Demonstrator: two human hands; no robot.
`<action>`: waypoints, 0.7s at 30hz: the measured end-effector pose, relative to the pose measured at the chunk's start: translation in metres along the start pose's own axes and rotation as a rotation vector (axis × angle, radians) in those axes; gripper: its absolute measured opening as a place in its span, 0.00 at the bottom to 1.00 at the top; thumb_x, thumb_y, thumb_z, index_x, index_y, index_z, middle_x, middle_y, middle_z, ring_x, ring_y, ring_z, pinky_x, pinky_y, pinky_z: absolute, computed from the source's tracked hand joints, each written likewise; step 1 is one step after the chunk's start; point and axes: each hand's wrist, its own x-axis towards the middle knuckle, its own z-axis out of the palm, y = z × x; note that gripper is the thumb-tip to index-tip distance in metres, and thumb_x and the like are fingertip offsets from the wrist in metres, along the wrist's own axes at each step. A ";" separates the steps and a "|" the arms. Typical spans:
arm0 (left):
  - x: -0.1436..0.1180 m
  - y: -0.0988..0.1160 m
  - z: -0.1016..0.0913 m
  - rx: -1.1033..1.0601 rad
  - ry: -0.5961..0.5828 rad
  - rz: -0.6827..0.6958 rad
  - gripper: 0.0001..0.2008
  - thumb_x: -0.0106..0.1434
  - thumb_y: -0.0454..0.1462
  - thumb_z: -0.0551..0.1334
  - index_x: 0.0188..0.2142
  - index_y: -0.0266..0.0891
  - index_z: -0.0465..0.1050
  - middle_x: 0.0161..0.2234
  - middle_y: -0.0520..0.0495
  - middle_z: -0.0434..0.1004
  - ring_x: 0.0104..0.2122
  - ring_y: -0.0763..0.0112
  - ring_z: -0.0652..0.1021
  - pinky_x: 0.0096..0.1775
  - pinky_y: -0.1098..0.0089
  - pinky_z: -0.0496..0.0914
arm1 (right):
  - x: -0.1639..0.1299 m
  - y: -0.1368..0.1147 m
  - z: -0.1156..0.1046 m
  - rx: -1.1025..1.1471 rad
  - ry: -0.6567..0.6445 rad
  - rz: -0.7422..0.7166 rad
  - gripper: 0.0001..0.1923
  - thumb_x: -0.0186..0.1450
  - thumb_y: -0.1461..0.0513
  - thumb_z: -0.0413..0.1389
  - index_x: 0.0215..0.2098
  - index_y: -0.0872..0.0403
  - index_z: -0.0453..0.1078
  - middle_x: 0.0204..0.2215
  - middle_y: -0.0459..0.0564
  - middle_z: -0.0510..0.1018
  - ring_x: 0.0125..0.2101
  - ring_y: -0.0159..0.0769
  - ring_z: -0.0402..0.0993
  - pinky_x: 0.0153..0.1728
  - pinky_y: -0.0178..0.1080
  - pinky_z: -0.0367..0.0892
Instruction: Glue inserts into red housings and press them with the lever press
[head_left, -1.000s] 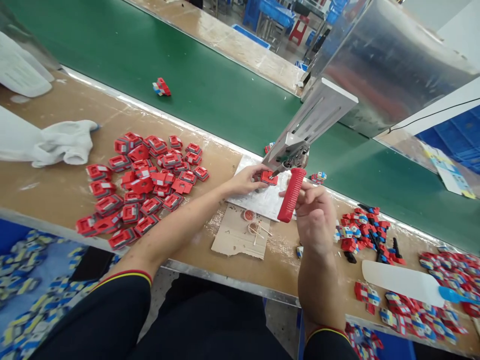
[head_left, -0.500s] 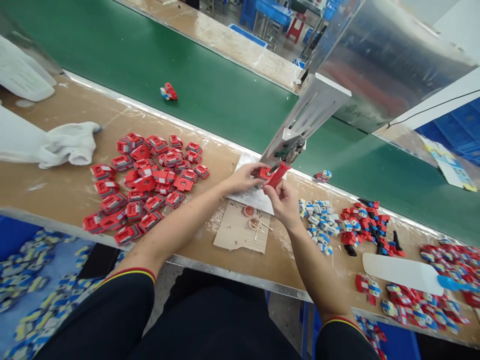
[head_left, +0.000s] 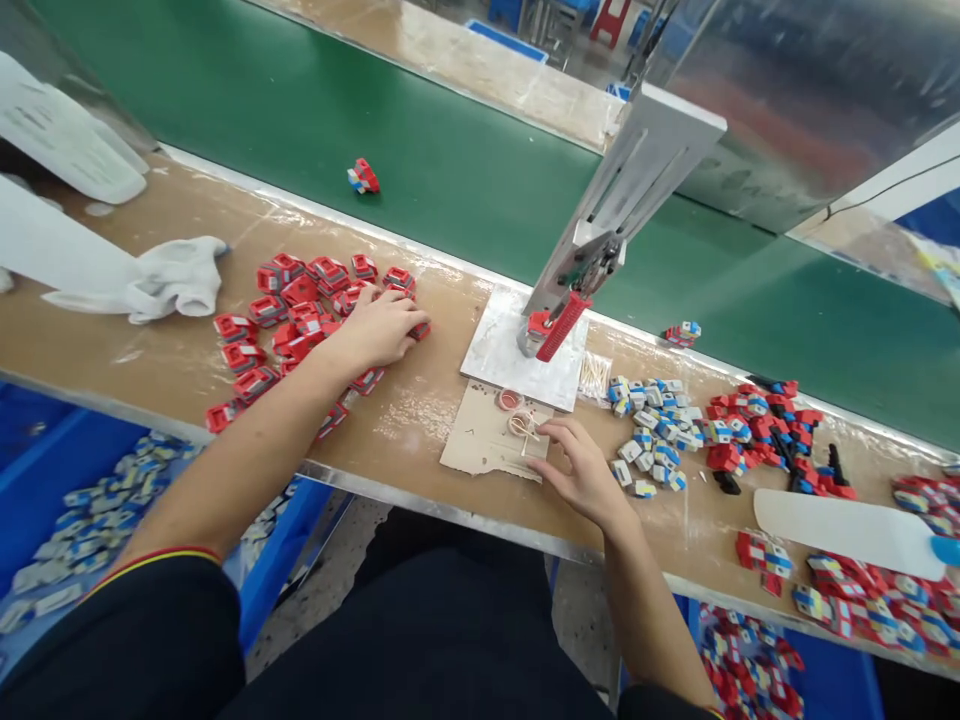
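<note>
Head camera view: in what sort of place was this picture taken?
Probably a factory assembly line: a green conveyor belt runs along the workbench, which bears a red-handled fixture and many small red parts.

The desk (head_left: 409, 457) has a brown top and a metal front edge strip. Resting on it, left to right: loose red parts (head_left: 300, 340), cardboard sheet (head_left: 476, 440), metal plate (head_left: 487, 350) behind the cardboard, white-and-blue parts (head_left: 664, 430), and red-and-black parts (head_left: 761, 430).
</note>
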 end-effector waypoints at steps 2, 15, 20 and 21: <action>-0.002 0.005 0.004 -0.006 0.000 0.016 0.07 0.59 0.29 0.65 0.28 0.42 0.73 0.27 0.51 0.69 0.48 0.56 0.72 0.67 0.45 0.49 | 0.005 0.001 0.012 0.007 0.027 -0.012 0.09 0.72 0.60 0.61 0.50 0.48 0.76 0.42 0.54 0.84 0.42 0.44 0.82 0.42 0.45 0.80; -0.095 0.098 0.073 -1.390 0.272 -0.283 0.22 0.52 0.45 0.81 0.44 0.53 0.78 0.43 0.51 0.75 0.39 0.69 0.78 0.41 0.68 0.76 | 0.034 0.002 0.024 0.065 0.112 -0.043 0.06 0.72 0.65 0.61 0.40 0.48 0.80 0.34 0.48 0.87 0.35 0.39 0.81 0.38 0.41 0.77; -0.110 0.113 0.091 -1.676 0.150 -0.612 0.15 0.61 0.52 0.72 0.42 0.50 0.77 0.51 0.47 0.79 0.43 0.65 0.80 0.40 0.64 0.75 | 0.026 -0.003 0.016 0.142 0.338 0.058 0.07 0.70 0.65 0.62 0.41 0.47 0.80 0.33 0.47 0.85 0.33 0.38 0.80 0.33 0.40 0.75; -0.111 0.115 0.092 -1.674 0.119 -0.651 0.14 0.65 0.53 0.68 0.43 0.50 0.76 0.51 0.46 0.80 0.43 0.64 0.80 0.39 0.63 0.75 | 0.026 -0.005 0.016 0.177 0.393 0.082 0.06 0.70 0.65 0.62 0.40 0.47 0.80 0.32 0.46 0.84 0.32 0.38 0.80 0.32 0.41 0.74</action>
